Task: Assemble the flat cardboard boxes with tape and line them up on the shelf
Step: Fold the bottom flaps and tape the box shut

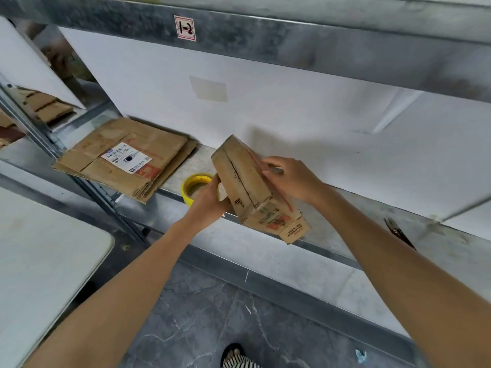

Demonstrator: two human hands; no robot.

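I hold a small brown cardboard box [245,179] over the front edge of the metal shelf [332,229]; it is partly folded into shape, with loose flaps hanging at its lower right end. My left hand [210,200] grips its lower left edge from below. My right hand [289,179] holds its right side, fingers curled onto the top face. A yellow tape roll [190,185] lies on the shelf just left of the box, partly hidden by my left hand. A stack of flat cardboard boxes [125,160] with a white label lies further left on the shelf.
Black scissors [398,231] lie on the shelf at the right. A white panel backs the shelf, and an upper shelf beam [265,35] runs overhead. A white table [39,261] stands at the lower left. More flat cardboard [45,104] sits in the neighbouring bay.
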